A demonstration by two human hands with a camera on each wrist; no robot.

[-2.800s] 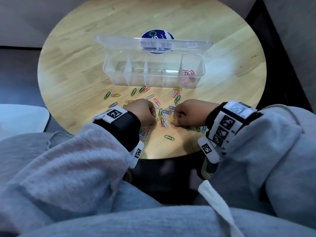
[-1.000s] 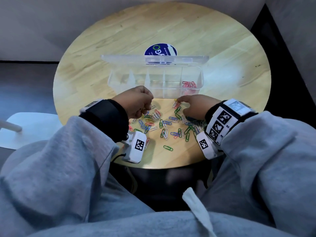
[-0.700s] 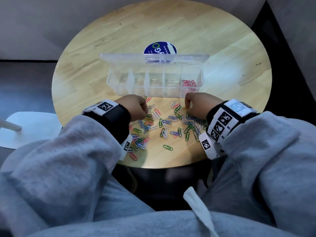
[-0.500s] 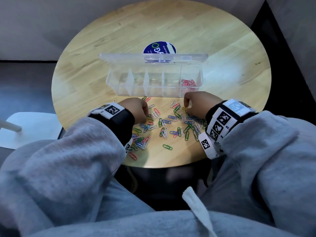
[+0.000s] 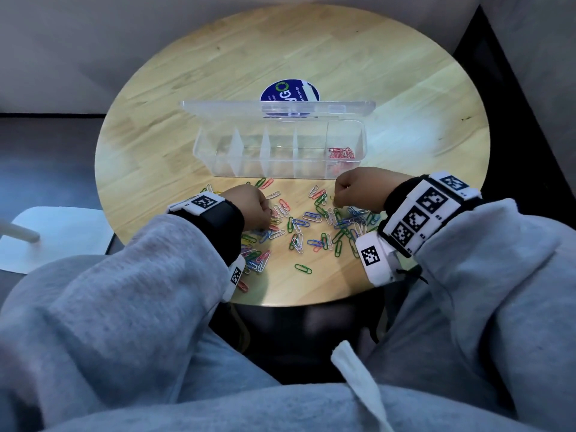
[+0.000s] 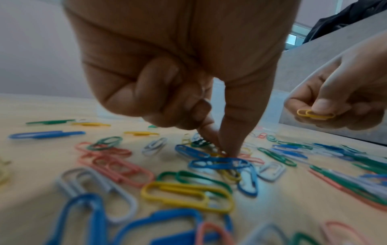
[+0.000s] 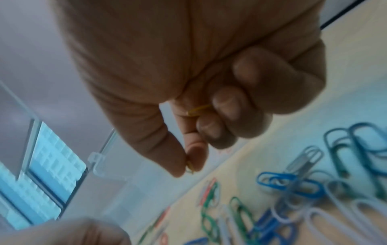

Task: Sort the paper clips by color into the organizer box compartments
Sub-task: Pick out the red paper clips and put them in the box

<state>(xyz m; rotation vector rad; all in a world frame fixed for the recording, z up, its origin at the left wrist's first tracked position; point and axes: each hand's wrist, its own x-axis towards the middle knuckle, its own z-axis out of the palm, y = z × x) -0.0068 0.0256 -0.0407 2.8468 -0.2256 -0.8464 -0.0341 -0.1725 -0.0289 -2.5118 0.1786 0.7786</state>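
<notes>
- Down on the round wooden table [image 5: 405, 98], most of the coloured plastic-coated paper clips [image 5: 314, 226] lie loose in front of the clear plastic organizer box [image 5: 280, 169].
- Only red clips [image 5: 341, 153] sit in its rightmost compartment; I'd say we're early.
- Right hand [image 5: 363, 188] pinches a yellow clip [image 6: 315, 114].
- Left hand [image 5: 249, 207] pinches down into the pile; holding anything, can't tell.
</notes>
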